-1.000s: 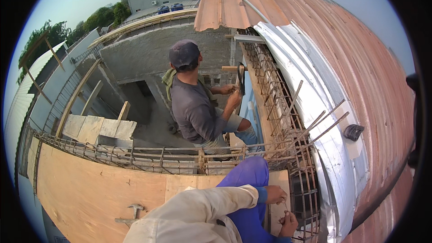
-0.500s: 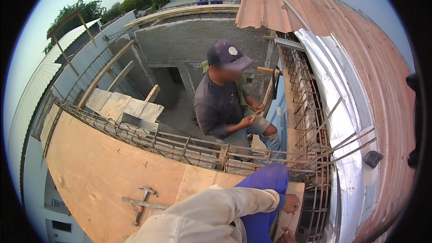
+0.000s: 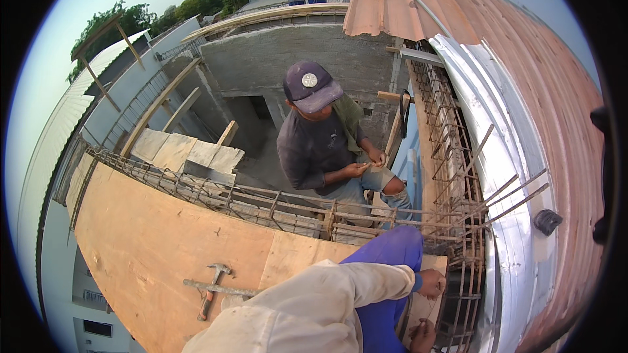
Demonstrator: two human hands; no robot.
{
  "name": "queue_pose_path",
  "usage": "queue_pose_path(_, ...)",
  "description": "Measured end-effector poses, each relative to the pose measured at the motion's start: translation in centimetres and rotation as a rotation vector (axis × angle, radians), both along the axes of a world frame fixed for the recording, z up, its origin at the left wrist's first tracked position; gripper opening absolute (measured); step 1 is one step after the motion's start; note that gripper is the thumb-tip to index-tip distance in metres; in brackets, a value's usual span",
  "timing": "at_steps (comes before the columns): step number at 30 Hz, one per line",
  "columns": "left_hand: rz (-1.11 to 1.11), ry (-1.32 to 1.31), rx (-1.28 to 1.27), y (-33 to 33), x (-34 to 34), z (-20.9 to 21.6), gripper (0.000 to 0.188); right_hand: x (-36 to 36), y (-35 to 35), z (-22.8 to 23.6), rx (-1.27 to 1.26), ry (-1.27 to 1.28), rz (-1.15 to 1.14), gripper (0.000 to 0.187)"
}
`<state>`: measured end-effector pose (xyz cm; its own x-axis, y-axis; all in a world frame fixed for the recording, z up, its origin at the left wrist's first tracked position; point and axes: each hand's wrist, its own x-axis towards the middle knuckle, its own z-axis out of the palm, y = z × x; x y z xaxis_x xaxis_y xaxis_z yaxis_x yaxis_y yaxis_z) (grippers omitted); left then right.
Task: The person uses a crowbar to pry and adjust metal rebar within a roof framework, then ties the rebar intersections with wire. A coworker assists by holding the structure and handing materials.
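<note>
My left hand, at the end of a beige sleeve with a blue cuff, is closed on a thin wire. Below it, near the lower edge, my right hand is closed too, its fingers at the lower part of the same wire. Both hands are over a narrow wooden board, just left of a rebar cage. My blue-trousered knee is beside the left hand. A claw hammer lies on the plywood sheet, crossed by a greyish bar.
Beyond a long rebar cage, a co-worker in a dark cap sits with both hands together at a small thin thing. Bar ends jut out to the right over shiny metal sheeting. A rusty corrugated roof stands beyond.
The view has shifted slightly. The co-worker's head has turned and bent down toward their hands. My two hands keep their hold on the wire, with the right hand now showing more.
</note>
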<state>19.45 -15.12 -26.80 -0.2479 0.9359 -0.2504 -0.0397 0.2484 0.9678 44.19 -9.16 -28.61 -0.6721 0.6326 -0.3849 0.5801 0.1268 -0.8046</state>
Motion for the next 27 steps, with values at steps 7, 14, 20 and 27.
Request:
queue_pose_path(7, 0.284, -0.079, 0.030, -0.7, 0.6, 1.0, 0.046, -0.7, 0.4, -0.4, -0.062, 0.158, -0.087, 0.024)
queue_pose_path(14, 0.200, -0.419, 0.132, 0.3, 2.2, -1.9, 0.030, 0.0, 0.7, -1.9, -0.171, 0.196, -0.010, 0.027)
queue_pose_path(20, 0.256, -0.140, 0.134, 0.4, 3.1, -2.7, 0.021, -0.6, -0.5, -0.4, -0.169, 0.085, 0.066, 0.027)
queue_pose_path(27, 0.322, -0.266, 0.094, 0.5, 3.2, -2.8, 0.019, -0.8, -1.5, 3.3, 0.076, 0.089, 0.149, 0.027)
